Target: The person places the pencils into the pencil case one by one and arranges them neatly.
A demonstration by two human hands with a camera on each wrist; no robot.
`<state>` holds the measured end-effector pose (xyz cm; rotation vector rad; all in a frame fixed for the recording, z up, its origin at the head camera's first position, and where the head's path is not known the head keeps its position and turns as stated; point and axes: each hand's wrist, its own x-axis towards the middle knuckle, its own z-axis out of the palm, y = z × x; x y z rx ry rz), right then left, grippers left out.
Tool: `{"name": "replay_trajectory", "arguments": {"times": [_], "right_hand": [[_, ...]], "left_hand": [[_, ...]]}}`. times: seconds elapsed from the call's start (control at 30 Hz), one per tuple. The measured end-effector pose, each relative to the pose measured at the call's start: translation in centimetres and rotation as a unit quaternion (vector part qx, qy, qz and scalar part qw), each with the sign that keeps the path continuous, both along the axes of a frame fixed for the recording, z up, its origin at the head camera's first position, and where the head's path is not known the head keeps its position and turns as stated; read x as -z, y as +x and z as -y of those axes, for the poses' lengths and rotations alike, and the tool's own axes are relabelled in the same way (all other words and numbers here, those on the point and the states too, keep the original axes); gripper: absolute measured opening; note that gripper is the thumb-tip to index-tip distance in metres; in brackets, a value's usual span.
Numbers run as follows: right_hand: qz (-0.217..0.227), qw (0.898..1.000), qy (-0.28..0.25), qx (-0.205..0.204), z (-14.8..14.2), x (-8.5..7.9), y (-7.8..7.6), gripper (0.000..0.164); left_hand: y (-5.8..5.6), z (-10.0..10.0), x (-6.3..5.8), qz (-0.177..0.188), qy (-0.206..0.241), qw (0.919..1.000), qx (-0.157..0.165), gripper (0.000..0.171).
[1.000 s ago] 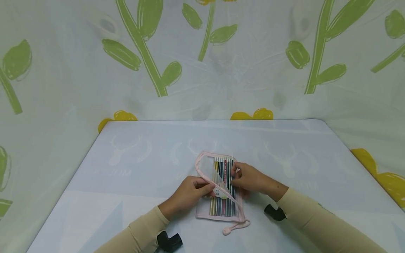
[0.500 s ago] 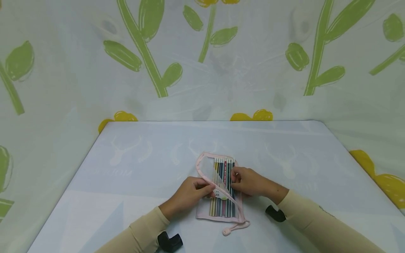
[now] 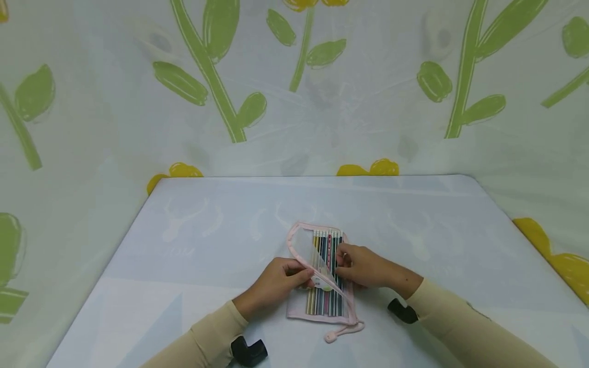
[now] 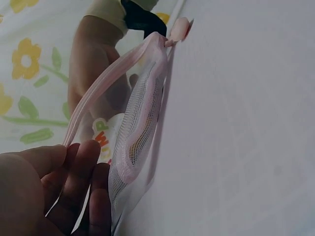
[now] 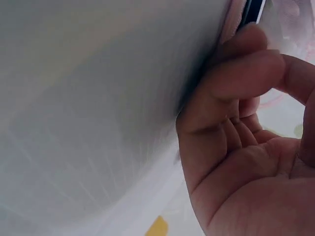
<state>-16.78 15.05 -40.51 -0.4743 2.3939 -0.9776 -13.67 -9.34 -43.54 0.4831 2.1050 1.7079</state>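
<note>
A clear and mesh pouch (image 3: 296, 305) with pink trim lies on the table, several pencils (image 3: 324, 302) side by side within it. Its zipped edge is lifted and gapes diagonally across the pencils. My left hand (image 3: 277, 282) pinches that pink edge (image 4: 101, 84) between thumb and fingers, at the pouch's left. At the right side my right hand (image 3: 367, 266) has its fingers curled at the outermost dark pencil (image 5: 253, 12), appearing to pinch it; the fingers hide the contact. A pink zipper pull (image 3: 330, 337) hangs off the near right corner.
The pale table (image 3: 184, 230) has faint deer-head prints and runs back to a curtain (image 3: 368, 112) with green leaves and yellow flowers. Black wrist-worn devices (image 3: 249, 351) sit beneath both forearms.
My right hand has moved slightly toward me along the pouch, and the outermost pencil has slid down with it, its top now level with the others. The left hand keeps its hold.
</note>
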Motion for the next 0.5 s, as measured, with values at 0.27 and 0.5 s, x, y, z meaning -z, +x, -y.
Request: {"name": "replay_trajectory", "arguments": {"times": [0.27,0.5], "right_hand": [[-0.035,0.999,0.001,0.026,-1.9,-0.7,0.8,0.012],[-0.046,0.998,0.004,0.039,-3.5,-1.0,1.0,0.012]], "left_hand": [[-0.2,-0.1,-0.6,-0.015,-0.041,0.999,0.004,0.026],[-0.6,-0.8,-1.6,-0.016,-0.07,0.9974,0.001,0.024]]}}
